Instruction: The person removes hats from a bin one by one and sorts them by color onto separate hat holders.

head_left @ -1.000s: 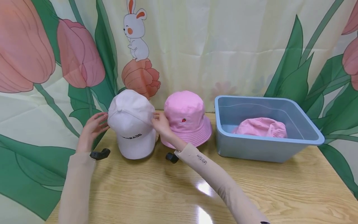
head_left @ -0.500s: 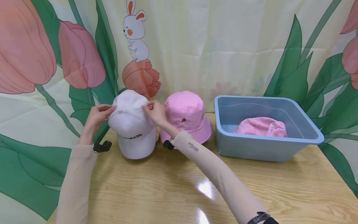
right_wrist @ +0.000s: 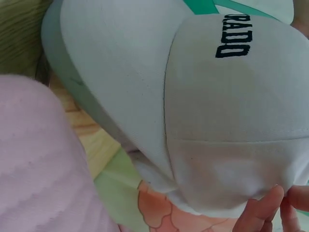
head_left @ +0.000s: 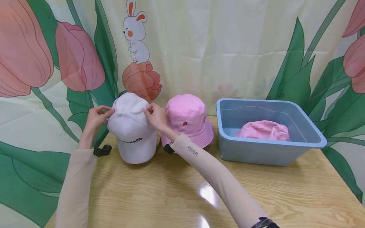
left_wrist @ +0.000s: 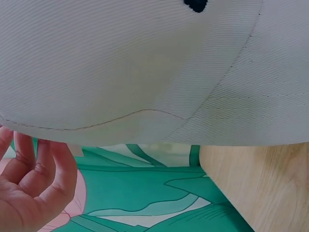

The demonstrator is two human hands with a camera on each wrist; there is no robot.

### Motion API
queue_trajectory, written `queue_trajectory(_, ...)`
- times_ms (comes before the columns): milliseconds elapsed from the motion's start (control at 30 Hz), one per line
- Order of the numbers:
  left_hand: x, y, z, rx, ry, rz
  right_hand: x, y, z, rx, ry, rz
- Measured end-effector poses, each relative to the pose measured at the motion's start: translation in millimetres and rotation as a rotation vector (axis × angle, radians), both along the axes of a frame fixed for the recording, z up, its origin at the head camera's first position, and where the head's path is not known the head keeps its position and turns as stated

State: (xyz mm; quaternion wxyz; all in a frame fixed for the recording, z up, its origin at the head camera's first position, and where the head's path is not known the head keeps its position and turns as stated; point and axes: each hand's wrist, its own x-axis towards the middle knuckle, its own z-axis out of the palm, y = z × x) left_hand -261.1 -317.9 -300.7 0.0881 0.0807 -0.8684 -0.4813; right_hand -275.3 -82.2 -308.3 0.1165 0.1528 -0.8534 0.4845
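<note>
A white baseball cap (head_left: 129,126) with dark lettering stands at the left of the wooden table, brim toward me. My left hand (head_left: 97,117) pinches its crown on the left side; in the left wrist view the curled fingers (left_wrist: 46,176) meet the cap's edge. On the right side of the crown, my right hand (head_left: 157,117) pinches the fabric between thumb and fingertips (right_wrist: 270,195), and the cloth puckers there. A pink bucket hat (head_left: 186,112) with a small strawberry sits just right of the cap, partly behind my right wrist.
A blue plastic bin (head_left: 271,155) stands at the right, with a crumpled pink cloth item (head_left: 263,130) inside. Behind everything hangs a tulip-and-rabbit printed curtain (head_left: 185,47). The wooden table (head_left: 148,196) stretches toward me under both forearms.
Both hands have moved from the cap's sides up onto its crown and now pinch the fabric. The cap, bucket hat and bin stay in place; the head view has shifted slightly.
</note>
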Motion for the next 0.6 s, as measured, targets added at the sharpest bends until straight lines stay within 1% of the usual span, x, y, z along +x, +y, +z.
queue_trajectory(100,-3.3,-2.5,-1.1,0.012,0.024,0.028,-1.5,1.8,0.0,-0.025,0.007,0.011)
queue_trajectory(133,-6.3,-6.9,-4.5,0.016,0.034,0.029,-1.9,2.5,-0.4,-0.029,0.012,0.013)
queue_trajectory(200,-16.9,-20.2,-14.6,0.038,0.048,0.031,-2.8,3.9,-1.3,-0.031,0.023,0.011)
queue_trajectory(267,-35.5,-44.1,-34.1,0.123,0.078,0.001,-3.4,5.3,-2.1,-0.022,0.03,0.008)
queue_trajectory(333,-43.2,-54.9,-42.8,0.148,0.067,-0.003,-3.4,6.5,-2.6,-0.006,0.03,0.011)
queue_trajectory(367,-43.6,-55.5,-43.6,0.148,0.059,0.001,-3.4,6.9,-2.9,0.002,0.027,0.015)
queue_trajectory(433,-36.8,-47.7,-38.8,0.123,0.049,0.024,-3.5,7.7,-3.6,0.017,0.019,0.022)
queue_trajectory(500,-18.3,-25.7,-21.3,0.038,0.018,0.06,-3.3,8.5,-3.9,0.014,0.005,0.035)
queue_trajectory(533,-12.1,-20.3,-15.4,0.034,0.013,0.052,-3.2,9.1,-4.0,0.005,-0.003,0.043)
queue_trajectory(600,-2.5,-9.2,-6.4,0.008,0.004,0.061,-2.5,10.6,-3.7,-0.017,-0.021,0.061)
